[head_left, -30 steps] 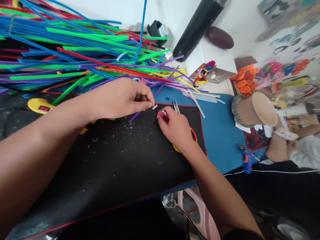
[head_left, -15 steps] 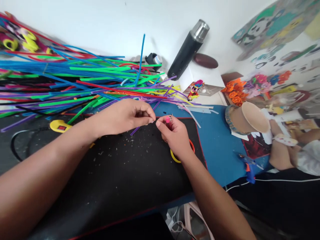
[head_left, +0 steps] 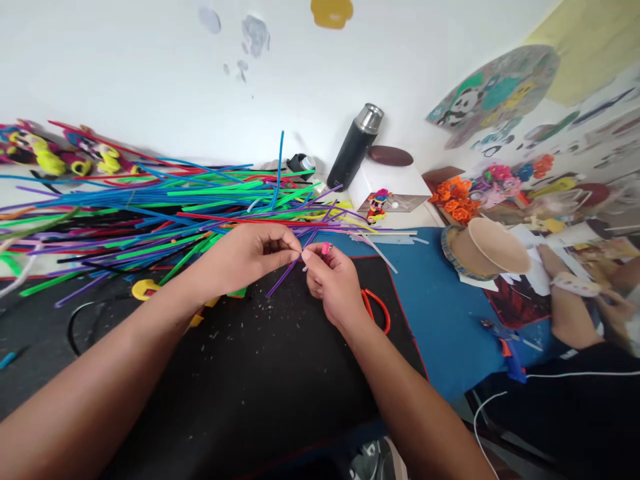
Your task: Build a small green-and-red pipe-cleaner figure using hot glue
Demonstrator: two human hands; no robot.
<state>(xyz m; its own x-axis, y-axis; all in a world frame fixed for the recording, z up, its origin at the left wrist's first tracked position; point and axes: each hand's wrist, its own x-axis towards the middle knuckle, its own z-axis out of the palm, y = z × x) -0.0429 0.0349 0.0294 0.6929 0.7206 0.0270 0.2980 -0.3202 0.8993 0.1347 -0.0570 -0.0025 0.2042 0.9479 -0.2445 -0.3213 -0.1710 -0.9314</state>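
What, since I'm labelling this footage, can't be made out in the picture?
In the head view:
Whatever lies where the left hand and right hand meet: too small, covered by fingertips.
Most of the pink item: hidden by the right hand.
What the red handle joins: behind the right hand.
Most of the co-worker: cut off by the right edge.

Blue-covered counter (head_left: 433, 300) carries black, red-edged mat (head_left: 280, 373); multicolored fuzzy stems (head_left: 227, 190) heap along wall (head_left: 150, 80), white box (head_left: 375, 179) beside them, blue glue gun (head_left: 513, 360) lying at front edge.
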